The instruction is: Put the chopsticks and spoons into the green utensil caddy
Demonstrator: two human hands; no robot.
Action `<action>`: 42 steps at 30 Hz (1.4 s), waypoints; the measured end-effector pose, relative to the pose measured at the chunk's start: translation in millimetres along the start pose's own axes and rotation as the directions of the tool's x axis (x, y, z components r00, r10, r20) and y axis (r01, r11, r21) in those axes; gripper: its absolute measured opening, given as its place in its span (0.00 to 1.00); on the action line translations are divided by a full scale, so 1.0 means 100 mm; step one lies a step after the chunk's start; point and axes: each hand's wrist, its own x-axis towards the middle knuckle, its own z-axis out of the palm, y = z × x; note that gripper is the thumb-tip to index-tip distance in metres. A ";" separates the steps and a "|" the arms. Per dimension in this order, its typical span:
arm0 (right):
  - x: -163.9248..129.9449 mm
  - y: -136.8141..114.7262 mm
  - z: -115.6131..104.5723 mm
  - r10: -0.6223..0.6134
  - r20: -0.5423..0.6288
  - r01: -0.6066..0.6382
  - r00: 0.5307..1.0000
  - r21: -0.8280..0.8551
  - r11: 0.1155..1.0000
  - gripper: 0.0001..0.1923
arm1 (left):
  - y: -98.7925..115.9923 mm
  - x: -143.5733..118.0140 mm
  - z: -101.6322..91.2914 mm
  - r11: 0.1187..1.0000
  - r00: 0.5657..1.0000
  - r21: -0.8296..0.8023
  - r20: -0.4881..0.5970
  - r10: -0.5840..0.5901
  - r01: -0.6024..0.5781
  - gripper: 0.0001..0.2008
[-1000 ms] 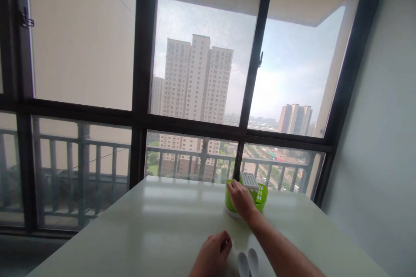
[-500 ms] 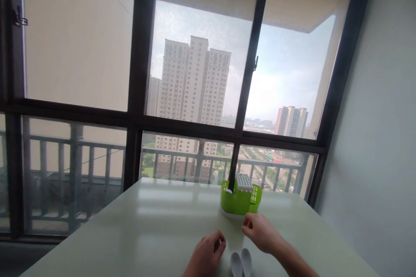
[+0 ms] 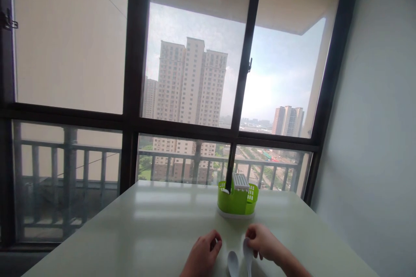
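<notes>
Two white spoons lie side by side near the table's front edge. My right hand [image 3: 263,244] rests on the right spoon [image 3: 248,257] with its fingers curled over the bowl; whether it grips the spoon is unclear. The left spoon [image 3: 232,263] lies between my hands. My left hand [image 3: 203,255] sits loosely curled on the table just left of the spoons and holds nothing visible. Farther back stands a green slotted cutlery holder [image 3: 237,201] with a white insert and a white base.
The pale table [image 3: 156,225] runs back to a dark-framed window [image 3: 238,95] with a balcony railing and tall buildings outside. A grey wall [image 3: 373,138] closes the right side.
My right hand has come back from the green holder to the spoons by the front edge. The view has shifted slightly right. My left hand has hardly moved.
</notes>
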 end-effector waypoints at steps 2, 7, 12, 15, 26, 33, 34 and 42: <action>-0.06 -0.22 -0.39 -0.074 -0.092 0.071 0.993 -0.037 0.997 0.05 | 0.02 -0.01 0.00 1.000 1.000 0.006 0.005 -0.018 0.018 0.11; -0.14 -1.12 -1.18 -0.435 -0.520 0.326 0.735 -0.291 0.899 0.08 | 0.03 -0.03 0.03 0.999 0.999 0.013 0.005 -0.034 0.034 0.11; 0.21 -1.77 -0.87 -0.721 -0.543 0.224 0.431 -0.709 0.669 0.07 | -0.03 -0.01 0.08 1.000 1.000 0.012 -0.012 -0.025 0.025 0.10; 0.52 -1.86 -0.46 -0.720 -0.356 0.129 0.596 -0.843 0.523 0.09 | -0.05 -0.01 0.09 1.000 1.000 0.017 -0.006 -0.022 0.022 0.10; 0.85 -1.59 0.07 -0.582 -0.134 0.187 0.802 -0.869 0.458 0.16 | -0.04 -0.01 0.09 0.999 1.000 0.036 0.019 -0.016 0.016 0.09; 0.75 -1.52 -0.03 -0.571 -0.105 0.239 0.814 -0.836 0.494 0.10 | -0.04 0.00 0.11 0.999 1.000 0.038 0.004 -0.013 0.013 0.10; 0.72 -1.53 -0.05 -0.573 -0.107 0.242 0.813 -0.833 0.498 0.10 | -0.04 0.00 0.11 0.999 1.000 0.039 0.008 -0.006 0.006 0.10; 0.17 -1.34 -0.18 -0.541 -0.391 0.194 0.744 -0.649 0.736 0.17 | -0.07 0.01 0.10 1.000 1.000 0.017 -0.008 -0.006 0.006 0.09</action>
